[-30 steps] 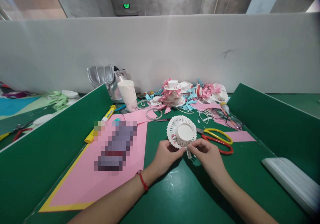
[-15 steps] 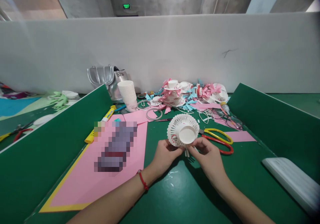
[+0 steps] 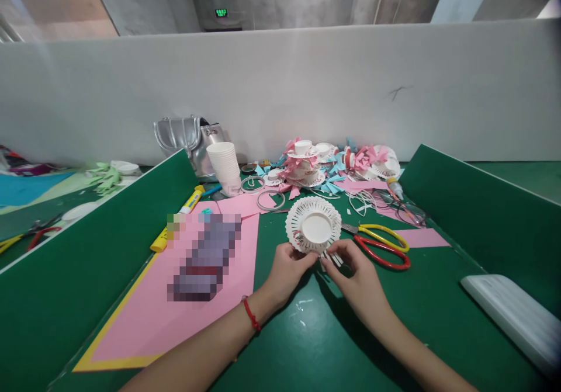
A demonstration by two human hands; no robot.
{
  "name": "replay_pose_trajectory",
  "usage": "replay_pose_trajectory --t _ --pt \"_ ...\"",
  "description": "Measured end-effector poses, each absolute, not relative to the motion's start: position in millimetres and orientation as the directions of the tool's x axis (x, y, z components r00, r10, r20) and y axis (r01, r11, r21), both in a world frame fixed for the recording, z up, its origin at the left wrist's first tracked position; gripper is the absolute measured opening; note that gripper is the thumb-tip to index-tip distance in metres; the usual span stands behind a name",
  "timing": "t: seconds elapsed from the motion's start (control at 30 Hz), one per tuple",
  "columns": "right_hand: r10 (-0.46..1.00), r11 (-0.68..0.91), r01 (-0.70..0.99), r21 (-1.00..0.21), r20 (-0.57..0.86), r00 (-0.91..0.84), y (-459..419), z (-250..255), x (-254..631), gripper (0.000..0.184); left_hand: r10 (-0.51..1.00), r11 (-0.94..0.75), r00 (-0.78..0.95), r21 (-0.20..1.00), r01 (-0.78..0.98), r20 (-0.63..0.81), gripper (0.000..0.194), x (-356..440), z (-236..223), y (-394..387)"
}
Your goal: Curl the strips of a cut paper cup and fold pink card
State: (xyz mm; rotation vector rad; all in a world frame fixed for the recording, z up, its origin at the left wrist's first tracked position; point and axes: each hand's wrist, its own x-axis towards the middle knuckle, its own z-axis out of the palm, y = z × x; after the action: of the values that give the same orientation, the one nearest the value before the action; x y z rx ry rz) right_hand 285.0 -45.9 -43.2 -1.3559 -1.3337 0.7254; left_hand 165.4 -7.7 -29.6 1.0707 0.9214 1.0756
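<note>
In the middle of the head view is a white paper cup (image 3: 316,228) whose wall is cut into strips that fan out round its flat base, their ends woven into a scalloped rim. My left hand (image 3: 287,275) pinches the lower left of that rim between thumb and fingers. At the lower right edge, the thumb and forefinger of my right hand (image 3: 357,272) are closed on loose strips, a few of which stick out beside the fingertips. Scissors (image 3: 383,245) with one yellow and one red handle lie just right of the cup.
Stacked paper cups (image 3: 224,167) stand by a silver bag (image 3: 186,138) at the back. Finished paper shapes (image 3: 304,161) with pink and blue fringes crowd the rear. Pink paper (image 3: 144,328) lies left beneath a blurred object (image 3: 205,257); a glue stick (image 3: 175,222) rests beside it. Green dividers (image 3: 486,211) flank both sides.
The cup has shifted slightly left and its base faces me more squarely. My right hand has moved a little left along the rim, and more loose strips show by its fingers.
</note>
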Motion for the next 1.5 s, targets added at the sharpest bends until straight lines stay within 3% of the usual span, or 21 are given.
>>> replay_pose_trajectory --t 0.47,0.63,0.87,1.23,1.5 --pt "0.913 0.293 0.393 -0.872 0.377 0.156 -50 -29 292 0.013 0.979 0.073 0.203 0.982 -0.173 -0.037 0.009 166 -32 -7" --pt "0.898 0.336 0.456 -0.824 0.426 0.107 -48 -32 291 0.009 0.969 0.141 0.231 0.961 -0.240 -0.085 0.010 163 -38 -3" --pt "0.954 0.212 0.368 -0.905 0.274 0.125 -45 -34 290 0.007 0.950 0.212 0.287 0.932 -0.295 -0.125 0.012 162 -39 -3" --pt "0.951 0.238 0.435 -0.868 0.300 0.080 -47 -35 287 0.005 0.963 0.196 0.240 0.927 -0.321 -0.121 0.011 164 -37 -4" --pt "0.970 0.177 0.431 -0.885 0.232 0.077 -48 -37 288 0.007 0.964 0.203 0.229 0.926 -0.318 -0.133 0.014 165 -36 -4"
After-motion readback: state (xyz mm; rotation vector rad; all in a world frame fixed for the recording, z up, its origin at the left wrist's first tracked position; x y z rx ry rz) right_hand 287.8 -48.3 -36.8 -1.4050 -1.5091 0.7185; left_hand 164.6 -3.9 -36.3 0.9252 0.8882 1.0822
